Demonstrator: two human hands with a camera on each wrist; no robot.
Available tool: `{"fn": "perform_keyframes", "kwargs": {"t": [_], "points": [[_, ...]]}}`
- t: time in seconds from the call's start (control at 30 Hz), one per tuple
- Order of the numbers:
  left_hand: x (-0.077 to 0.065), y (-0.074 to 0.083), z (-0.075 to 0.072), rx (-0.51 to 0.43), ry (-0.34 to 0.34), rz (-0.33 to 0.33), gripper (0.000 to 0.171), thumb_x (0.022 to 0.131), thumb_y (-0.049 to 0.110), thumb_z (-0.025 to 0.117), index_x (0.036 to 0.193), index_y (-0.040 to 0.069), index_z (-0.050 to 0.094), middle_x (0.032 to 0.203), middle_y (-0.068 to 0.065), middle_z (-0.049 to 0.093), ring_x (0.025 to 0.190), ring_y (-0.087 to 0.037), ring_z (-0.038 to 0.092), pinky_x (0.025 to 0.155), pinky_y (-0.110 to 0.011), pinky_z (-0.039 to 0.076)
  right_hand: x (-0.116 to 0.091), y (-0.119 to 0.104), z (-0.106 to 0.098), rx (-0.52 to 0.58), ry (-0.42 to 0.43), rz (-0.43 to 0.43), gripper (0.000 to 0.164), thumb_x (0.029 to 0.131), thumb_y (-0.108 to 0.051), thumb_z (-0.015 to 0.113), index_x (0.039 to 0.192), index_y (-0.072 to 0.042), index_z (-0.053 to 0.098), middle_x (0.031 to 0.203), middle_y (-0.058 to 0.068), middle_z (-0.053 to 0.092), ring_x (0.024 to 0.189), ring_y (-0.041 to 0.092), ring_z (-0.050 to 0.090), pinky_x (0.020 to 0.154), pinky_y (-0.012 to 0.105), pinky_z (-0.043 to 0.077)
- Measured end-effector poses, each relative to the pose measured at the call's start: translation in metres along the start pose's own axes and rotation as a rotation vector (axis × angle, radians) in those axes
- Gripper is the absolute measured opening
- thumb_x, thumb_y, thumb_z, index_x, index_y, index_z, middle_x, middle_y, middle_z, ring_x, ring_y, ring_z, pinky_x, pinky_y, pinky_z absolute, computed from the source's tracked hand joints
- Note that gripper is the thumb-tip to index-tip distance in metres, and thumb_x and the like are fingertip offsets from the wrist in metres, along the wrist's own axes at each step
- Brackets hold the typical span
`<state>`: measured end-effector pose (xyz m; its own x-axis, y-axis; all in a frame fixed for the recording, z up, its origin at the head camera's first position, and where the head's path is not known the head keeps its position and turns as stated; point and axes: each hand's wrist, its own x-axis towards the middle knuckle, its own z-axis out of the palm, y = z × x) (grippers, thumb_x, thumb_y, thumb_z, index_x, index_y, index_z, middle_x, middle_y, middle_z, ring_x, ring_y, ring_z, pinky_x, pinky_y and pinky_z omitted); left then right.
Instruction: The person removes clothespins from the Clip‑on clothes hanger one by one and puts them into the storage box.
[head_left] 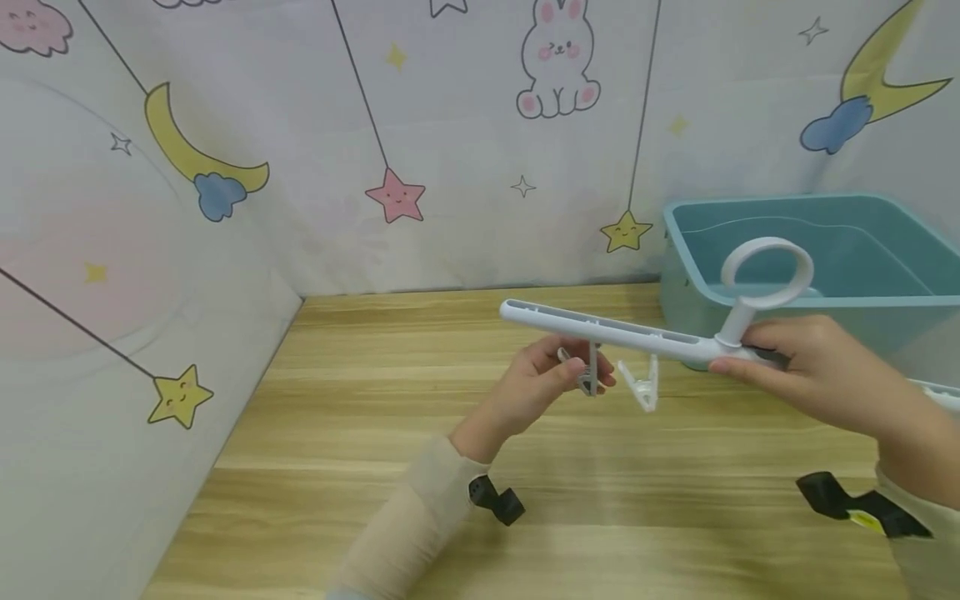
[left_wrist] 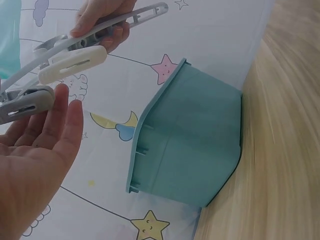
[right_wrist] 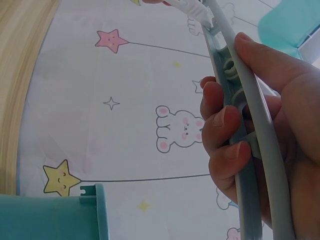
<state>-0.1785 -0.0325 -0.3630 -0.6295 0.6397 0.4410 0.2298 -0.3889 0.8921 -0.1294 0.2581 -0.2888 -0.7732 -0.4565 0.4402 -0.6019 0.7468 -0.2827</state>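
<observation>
A white clip hanger [head_left: 615, 335] with a round ring hook [head_left: 804, 275] is held above the table, its long slotted bar pointing left. My right hand [head_left: 821, 375] grips the bar beside the base of the hook; in the right wrist view its fingers [right_wrist: 225, 122] curl round the bar. Under the bar's left part, my left hand [head_left: 536, 383] pinches a clip [head_left: 593, 375] between thumb and fingers. A second white clip [head_left: 647, 393] hangs free from the bar, just right of the left hand. The left wrist view shows both clips side by side.
A teal plastic bin [head_left: 682, 283] stands at the back right of the wooden table [head_left: 360, 467]. Part of another white item [head_left: 941, 396] shows at the right edge, behind the right wrist. A patterned cloth [head_left: 465, 242] covers the back and left sides.
</observation>
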Motion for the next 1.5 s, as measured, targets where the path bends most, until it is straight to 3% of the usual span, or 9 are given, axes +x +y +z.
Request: {"fn": "perform_keyframes", "kwargs": {"t": [0.13, 0.43, 0.5, 0.67, 0.83, 1.17, 1.33, 1.5], "points": [[-0.002, -0.003, 0.002, -0.061, -0.025, 0.006, 0.072, 0.094, 0.043, 0.057, 0.122, -0.020, 0.035, 0.103, 0.002, 0.062, 0.095, -0.011, 0.065, 0.091, -0.039, 0.051, 0.001, -0.001, 0.002, 0.011, -0.019, 0.007, 0.015, 0.079, -0.020, 0.079, 0.080, -0.016, 0.065, 0.061, -0.017, 0.038, 0.053, -0.003, 0.034, 0.046, 0.020, 0.031], [-0.005, 0.001, 0.003, -0.152, 0.004, -0.026, 0.065, 0.095, 0.035, 0.055, 0.116, -0.023, 0.034, 0.089, -0.001, 0.059, 0.080, -0.011, 0.063, 0.081, -0.027, 0.053, 0.003, 0.000, 0.005, 0.046, -0.040, -0.016, 0.016, 0.082, -0.018, 0.077, 0.078, -0.020, 0.062, 0.061, -0.019, 0.037, 0.052, -0.004, 0.034, 0.045, 0.019, 0.031], [-0.005, 0.002, 0.002, -0.164, 0.007, -0.028, 0.058, 0.095, 0.034, 0.055, 0.110, -0.020, 0.039, 0.088, -0.001, 0.058, 0.078, -0.010, 0.061, 0.078, -0.026, 0.052, 0.003, 0.000, 0.007, 0.050, -0.042, -0.019, 0.016, 0.082, -0.019, 0.077, 0.078, -0.020, 0.062, 0.061, -0.019, 0.037, 0.052, -0.004, 0.034, 0.045, 0.019, 0.032], [-0.005, 0.004, -0.001, -0.158, 0.049, -0.065, 0.033, 0.097, 0.031, 0.054, 0.101, -0.001, 0.048, 0.085, 0.001, 0.055, 0.071, -0.008, 0.053, 0.067, -0.021, 0.045, 0.007, 0.003, 0.009, 0.064, -0.051, -0.035, 0.019, 0.083, -0.019, 0.076, 0.076, -0.022, 0.058, 0.060, -0.019, 0.035, 0.052, -0.004, 0.032, 0.045, 0.019, 0.031], [-0.005, 0.007, -0.001, -0.172, 0.120, -0.113, 0.016, 0.102, 0.019, 0.049, 0.100, 0.003, 0.050, 0.081, 0.002, 0.052, 0.066, -0.007, 0.046, 0.063, -0.020, 0.041, 0.010, 0.006, 0.012, 0.100, -0.085, -0.037, 0.020, 0.085, -0.017, 0.074, 0.075, -0.024, 0.058, 0.061, -0.020, 0.033, 0.052, -0.004, 0.031, 0.046, 0.020, 0.031], [-0.002, 0.011, -0.001, -0.175, 0.188, -0.111, 0.030, 0.091, 0.034, 0.062, 0.095, 0.006, 0.053, 0.078, 0.003, 0.053, 0.065, -0.006, 0.045, 0.063, -0.020, 0.041, 0.012, 0.006, 0.013, 0.139, -0.100, -0.066, 0.024, 0.085, -0.014, 0.074, 0.072, -0.024, 0.055, 0.061, -0.021, 0.029, 0.051, -0.005, 0.029, 0.044, 0.018, 0.030], [-0.002, 0.013, 0.000, -0.125, 0.216, -0.142, 0.015, 0.101, 0.013, 0.050, 0.097, -0.001, 0.050, 0.078, 0.003, 0.051, 0.066, -0.006, 0.044, 0.063, -0.020, 0.041, 0.012, 0.006, 0.014, 0.136, -0.107, -0.063, 0.024, 0.084, -0.014, 0.074, 0.072, -0.024, 0.055, 0.061, -0.021, 0.031, 0.051, -0.005, 0.031, 0.044, 0.018, 0.031], [0.001, 0.013, 0.004, -0.030, 0.275, -0.180, 0.009, 0.101, -0.003, 0.038, 0.099, -0.009, 0.045, 0.079, 0.002, 0.049, 0.068, -0.006, 0.045, 0.063, -0.019, 0.041, 0.013, 0.005, 0.016, 0.132, -0.101, -0.074, 0.023, 0.085, -0.015, 0.074, 0.073, -0.024, 0.056, 0.062, -0.021, 0.032, 0.053, -0.005, 0.033, 0.045, 0.018, 0.032]]}}
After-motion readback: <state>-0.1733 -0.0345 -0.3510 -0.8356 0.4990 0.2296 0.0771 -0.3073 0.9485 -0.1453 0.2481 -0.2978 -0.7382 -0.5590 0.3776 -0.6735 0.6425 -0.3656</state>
